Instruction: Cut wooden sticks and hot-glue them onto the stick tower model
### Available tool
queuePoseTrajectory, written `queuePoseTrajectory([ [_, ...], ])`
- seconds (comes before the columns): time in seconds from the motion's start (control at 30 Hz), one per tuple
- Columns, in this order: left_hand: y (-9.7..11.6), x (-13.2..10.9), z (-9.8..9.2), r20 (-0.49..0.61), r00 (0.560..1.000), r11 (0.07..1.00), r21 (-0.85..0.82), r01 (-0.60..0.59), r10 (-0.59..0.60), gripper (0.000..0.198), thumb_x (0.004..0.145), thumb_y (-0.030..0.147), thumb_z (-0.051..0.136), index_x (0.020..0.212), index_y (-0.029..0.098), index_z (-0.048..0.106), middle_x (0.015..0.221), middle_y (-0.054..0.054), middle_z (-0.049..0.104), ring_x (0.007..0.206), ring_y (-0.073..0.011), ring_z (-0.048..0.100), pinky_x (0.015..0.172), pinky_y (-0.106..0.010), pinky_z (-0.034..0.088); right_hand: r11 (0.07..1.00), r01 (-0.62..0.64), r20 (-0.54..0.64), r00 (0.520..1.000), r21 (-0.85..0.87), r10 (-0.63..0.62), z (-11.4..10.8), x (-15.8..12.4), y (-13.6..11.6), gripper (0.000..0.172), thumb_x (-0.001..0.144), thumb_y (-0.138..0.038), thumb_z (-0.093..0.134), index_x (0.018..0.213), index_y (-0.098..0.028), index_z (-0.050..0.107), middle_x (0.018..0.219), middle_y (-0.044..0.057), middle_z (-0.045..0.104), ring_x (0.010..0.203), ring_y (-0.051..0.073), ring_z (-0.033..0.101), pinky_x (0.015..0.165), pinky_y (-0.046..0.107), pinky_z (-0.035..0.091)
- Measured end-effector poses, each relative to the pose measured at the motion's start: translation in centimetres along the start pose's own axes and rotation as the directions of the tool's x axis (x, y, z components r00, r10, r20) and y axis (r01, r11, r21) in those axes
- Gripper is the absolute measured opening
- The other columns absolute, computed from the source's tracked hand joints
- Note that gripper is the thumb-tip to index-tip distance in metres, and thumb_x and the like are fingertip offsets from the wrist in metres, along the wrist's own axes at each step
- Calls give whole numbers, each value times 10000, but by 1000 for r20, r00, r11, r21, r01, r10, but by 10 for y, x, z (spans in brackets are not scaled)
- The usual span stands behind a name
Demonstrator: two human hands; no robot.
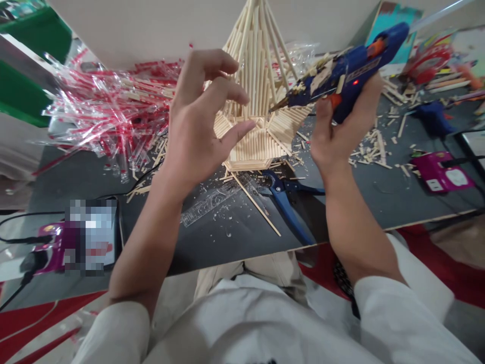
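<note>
My right hand [343, 119] is wrapped round the handle of a blue hot glue gun [358, 63]. Wood splinters cling along its barrel, a small red light glows on its side, and a clear glue stick sticks out of the back. The metal nozzle points left at a pointed model of wooden sticks [259, 144], close to its middle; whether they touch I cannot tell. In front of the model's left side is my left hand [202, 106], its fingers curved and apart from the thumb, with nothing visible between them. Part of the model is hidden behind those fingers.
Blue pruning shears [286, 202], a clear ruler [212, 202] and a loose thin stick [257, 205] lie before the model. Plastic wrappers [121, 111] heap up at left. Purple adapters [443, 172] with cables sit at the sides, another blue glue gun [434, 119] at right.
</note>
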State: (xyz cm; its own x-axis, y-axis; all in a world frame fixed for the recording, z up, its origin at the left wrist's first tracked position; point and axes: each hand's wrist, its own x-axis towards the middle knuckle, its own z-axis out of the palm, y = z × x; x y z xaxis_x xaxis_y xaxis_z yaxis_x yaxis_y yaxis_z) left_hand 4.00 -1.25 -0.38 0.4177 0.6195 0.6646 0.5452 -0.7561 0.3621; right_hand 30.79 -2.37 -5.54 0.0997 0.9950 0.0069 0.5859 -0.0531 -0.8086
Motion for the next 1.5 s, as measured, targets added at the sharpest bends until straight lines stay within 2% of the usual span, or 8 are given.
queuePoseTrajectory([
  [0.1, 1, 0, -1, -8, 1000, 1000, 4, -21, 21, 204, 879, 333, 766, 1053, 285, 670, 1348, -114, 573, 1221, -274, 594, 907, -437, 562, 997, 1, -175, 985, -75, -14, -3, -6, -11, 588, 1005, -644, 315, 1493, -370, 493, 1427, 127, 570, 1492, 403, 369, 1012, 531, 535],
  [0.27, 0, -1, -2, -2, 1000, 1000, 6, -22, 22, 223, 911, 385, 734, 1078, 253, 667, 1355, -101, 562, 1214, -264, 592, 944, -417, 544, 994, -3, -82, 997, -113, -6, -5, -11, -19, 586, 989, -675, 312, 1447, -371, 515, 1445, 131, 573, 1460, 398, 410, 1046, 507, 518],
  [0.37, -2, -1, -2, 0, 999, 999, -19, -33, 33, 239, 921, 424, 716, 1079, 250, 669, 1352, -104, 556, 1211, -272, 584, 952, -422, 534, 987, 63, -169, 982, -149, -88, -3, -3, -6, 586, 985, -671, 337, 1466, -375, 490, 1480, 119, 548, 1505, 387, 348, 1099, 512, 485],
  [0.57, -10, 0, 2, -19, 993, 993, 4, -119, 119, 336, 890, 526, 725, 1078, 255, 663, 1310, -110, 570, 1163, -266, 587, 894, -419, 555, 882, 340, -547, 693, -327, -470, 6, 22, 35, 718, 968, -650, 409, 1585, -298, 309, 1551, 140, 438, 1538, 376, 275, 1159, 619, 378],
  [0.77, -17, 2, 5, -48, 984, 985, 10, -170, 170, 371, 842, 525, 779, 1068, 251, 673, 1287, -112, 582, 1120, -258, 606, 888, -419, 557, 875, 355, -563, 670, -328, -483, 6, 24, 43, 764, 946, -711, 378, 1580, -294, 290, 1526, 168, 425, 1545, 394, 253, 1137, 647, 365],
  [0.93, -13, 3, 5, 25, 999, 998, -52, -41, 42, 443, 858, 627, 708, 1053, 234, 649, 1349, -122, 547, 1203, -306, 543, 1032, -506, 499, 848, 306, -621, 581, -433, -526, 7, 21, 40, 721, 953, -698, 340, 1507, -244, 413, 1352, 201, 549, 1531, 385, 297, 1188, 623, 319],
  [1.2, -11, 2, 5, 8, 997, 997, -28, -76, 76, 385, 865, 560, 732, 1057, 240, 642, 1326, -121, 554, 1185, -294, 566, 1009, -495, 523, 851, 270, -654, 548, -450, -521, 8, 18, 42, 718, 970, -664, 365, 1522, -207, 407, 1496, 195, 445, 1568, 396, 215, 1244, 600, 210],
  [1.5, -6, 1, 2, 48, 997, 999, -7, -54, 54, 385, 927, 580, 637, 1086, 229, 632, 1368, -136, 528, 1277, -330, 517, 1068, -563, 475, 860, 165, -658, 581, -482, -480, 8, 6, 28, 729, 989, -699, 301, 1527, -220, 413, 1458, 190, 509, 1558, 386, 252, 1276, 567, 147],
])
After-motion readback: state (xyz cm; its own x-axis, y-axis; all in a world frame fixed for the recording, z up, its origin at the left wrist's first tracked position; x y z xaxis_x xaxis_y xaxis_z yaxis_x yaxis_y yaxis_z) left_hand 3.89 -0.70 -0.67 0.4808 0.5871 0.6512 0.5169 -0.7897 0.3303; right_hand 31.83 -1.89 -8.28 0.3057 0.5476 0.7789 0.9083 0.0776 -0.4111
